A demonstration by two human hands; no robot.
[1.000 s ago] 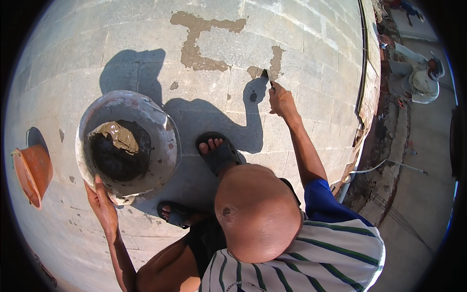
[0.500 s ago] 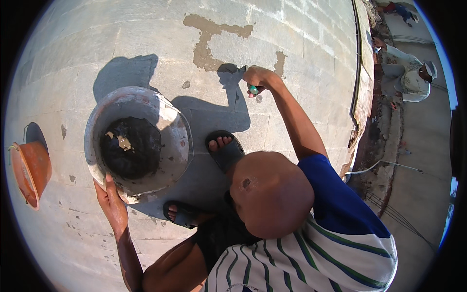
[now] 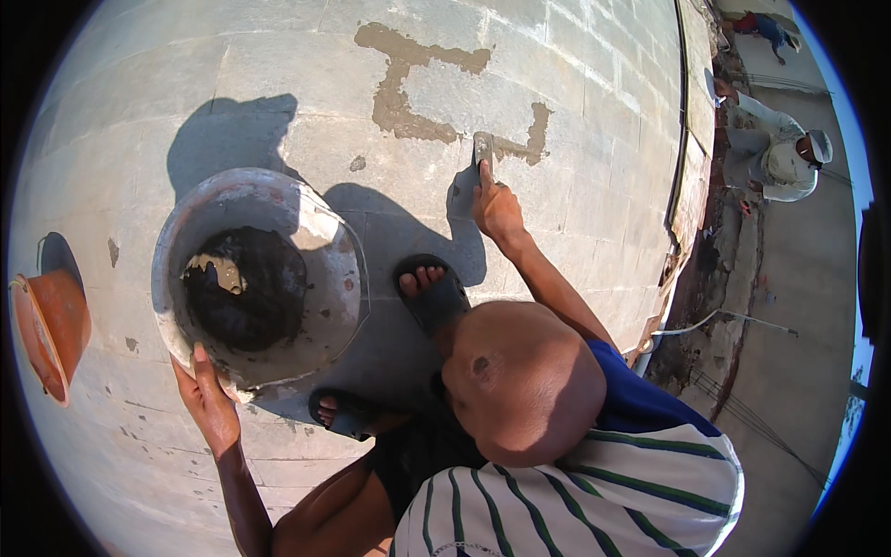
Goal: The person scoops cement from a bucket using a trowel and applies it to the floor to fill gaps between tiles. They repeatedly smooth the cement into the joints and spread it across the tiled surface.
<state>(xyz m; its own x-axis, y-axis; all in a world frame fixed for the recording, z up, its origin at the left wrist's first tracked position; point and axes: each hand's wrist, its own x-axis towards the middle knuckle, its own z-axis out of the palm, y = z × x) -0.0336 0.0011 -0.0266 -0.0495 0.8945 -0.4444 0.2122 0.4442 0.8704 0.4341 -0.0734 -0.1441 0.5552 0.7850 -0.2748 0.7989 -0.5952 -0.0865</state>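
My left hand grips the near rim of a large whitish bucket, thumb over the lip. Dark residue coats the bucket's bottom, with a little wet grey-brown mortar in it. My right hand is closed round a trowel, forefinger stretched along it toward the blade; its handle is hidden in my fist. The blade lies at the joint between pale grey blocks, touching or just above it. Wet mortar strips follow the joints to the left of the blade and another strip to its right.
An orange bucket lies tilted at the far left. My sandalled feet are beside the whitish bucket. A dark cable runs along the block surface's right edge. Beyond it are rubble, a thin pale pipe and a person in a hat.
My right hand has turned and come slightly nearer, bringing the trowel blade flat to the joint. Mortar now fills part of the gap between the strips. My left hand stays on the bucket.
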